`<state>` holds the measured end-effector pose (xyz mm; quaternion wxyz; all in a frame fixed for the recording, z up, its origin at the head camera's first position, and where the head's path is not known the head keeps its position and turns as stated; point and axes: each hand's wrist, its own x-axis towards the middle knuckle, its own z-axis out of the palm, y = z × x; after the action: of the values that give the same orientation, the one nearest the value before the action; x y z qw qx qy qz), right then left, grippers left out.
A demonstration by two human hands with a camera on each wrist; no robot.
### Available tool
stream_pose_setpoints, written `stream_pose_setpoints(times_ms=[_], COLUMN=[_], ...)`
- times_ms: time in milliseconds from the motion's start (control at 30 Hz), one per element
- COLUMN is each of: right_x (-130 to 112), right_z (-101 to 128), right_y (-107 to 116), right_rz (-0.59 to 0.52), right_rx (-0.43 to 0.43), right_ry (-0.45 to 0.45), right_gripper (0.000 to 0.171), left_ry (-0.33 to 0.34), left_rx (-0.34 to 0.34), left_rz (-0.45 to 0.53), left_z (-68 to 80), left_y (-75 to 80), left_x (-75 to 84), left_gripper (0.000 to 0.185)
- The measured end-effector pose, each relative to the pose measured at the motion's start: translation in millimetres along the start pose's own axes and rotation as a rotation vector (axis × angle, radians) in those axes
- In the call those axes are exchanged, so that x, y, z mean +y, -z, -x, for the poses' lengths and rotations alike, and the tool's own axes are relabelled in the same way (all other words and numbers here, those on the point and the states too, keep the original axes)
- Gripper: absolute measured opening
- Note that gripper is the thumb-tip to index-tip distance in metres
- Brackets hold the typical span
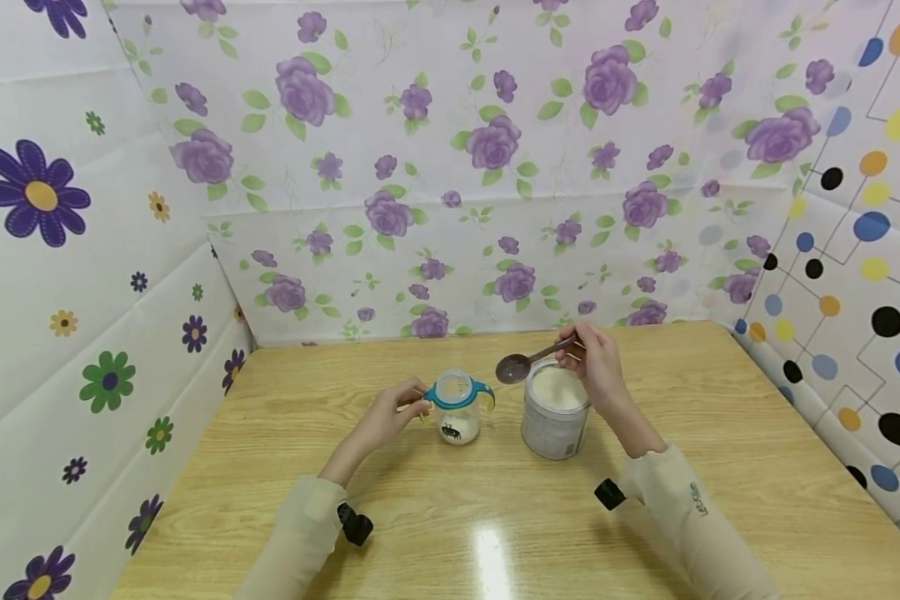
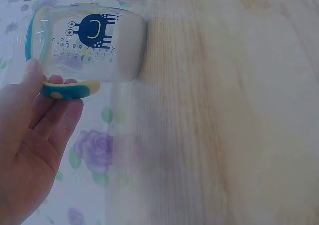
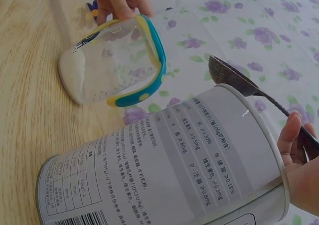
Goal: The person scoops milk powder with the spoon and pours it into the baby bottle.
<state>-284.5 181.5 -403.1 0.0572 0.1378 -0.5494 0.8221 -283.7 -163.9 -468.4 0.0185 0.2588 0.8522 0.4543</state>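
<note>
Your left hand (image 1: pixel 387 414) grips the handle of a small cup (image 1: pixel 457 407) near the middle of the bench (image 1: pixel 720 433). Just beside it, toward the bench's right edge, your right hand (image 1: pixel 598 367) pinches a spoon (image 1: pixel 528 360) above an open powder tin (image 1: pixel 555 412).

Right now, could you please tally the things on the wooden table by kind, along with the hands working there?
Baby cups: 1, the clear cup with a teal rim, powder at its bottom, its handle held by the left hand
Tins: 1, the open powder tin
Spoons: 1, the metal spoon held by the right hand above the tin
Hands: 2
Total: 5
</note>
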Motion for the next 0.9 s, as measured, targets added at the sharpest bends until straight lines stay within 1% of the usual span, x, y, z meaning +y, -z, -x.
stream_pose_setpoints(times_ms=[200,500,833,867,900], right_x=[-1,-3,-1,-1,-1], right_z=[1,0,0,0,0], right_y=[2,6,13,13,14], right_rz=[-0.010,-0.025,0.005,0.007,0.009], right_rx=[0.006,0.044,0.027,0.023,0.019], right_ry=[-0.005,-0.019,-0.003,0.001,0.005], right_gripper=[0.033,0.034,0.032,0.032,0.032], left_ry=[0.009,0.006,-0.003,-0.005,-0.003], left_rx=[0.000,0.004,-0.002,-0.001,-0.004], left_rz=[-0.001,-0.005,-0.002,0.005,0.011], left_z=[-0.3,-0.3,0.3,0.6,1.7], left_y=[-0.4,0.0,0.2,0.1,0.8], left_x=[0.5,2.0,1.7,2.2,7.3], left_gripper=[0.009,0.009,0.010,0.010,0.011])
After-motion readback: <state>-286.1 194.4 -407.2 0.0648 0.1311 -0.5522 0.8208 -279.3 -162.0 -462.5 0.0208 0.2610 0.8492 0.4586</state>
